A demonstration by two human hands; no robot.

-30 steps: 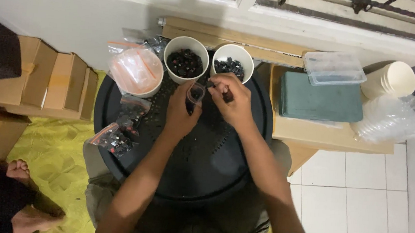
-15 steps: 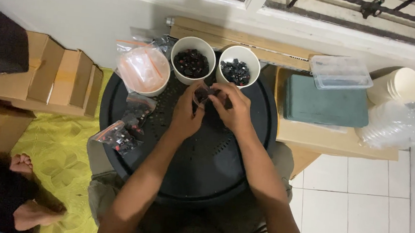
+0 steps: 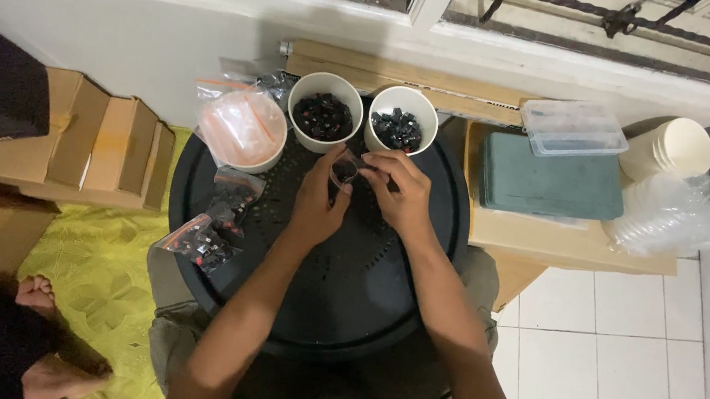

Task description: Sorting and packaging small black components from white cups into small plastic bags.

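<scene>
Both hands together at the 12 o'clock edge of the round black tray (image 3: 321, 307): left hand (image 3: 319, 195) and right hand (image 3: 399, 193) pinching a small clear plastic bag (image 3: 344, 171) between the fingertips, just below the two white paper cups. Dark small parts inside the bag, too small to name. Left cup (image 3: 325, 111) at 11 o'clock, full of dark pieces with red flecks; right cup (image 3: 402, 119) at 12 o'clock, holding darker, bluish pieces.

Best kept low over the tray, so that a dropped piece lands on the perforated surface and not on the floor. Worth holding the bag's mouth upward and pinching one lip with each hand, thumbs on top, to stop it folding shut. Elbows in, clear of the filled bags (image 3: 200, 242) lying at 9 o'clock and the bowl of empty bags (image 3: 242, 127) at 10 o'clock. Likely risk: knocking the right cup, nearly touching the right knuckles.
</scene>
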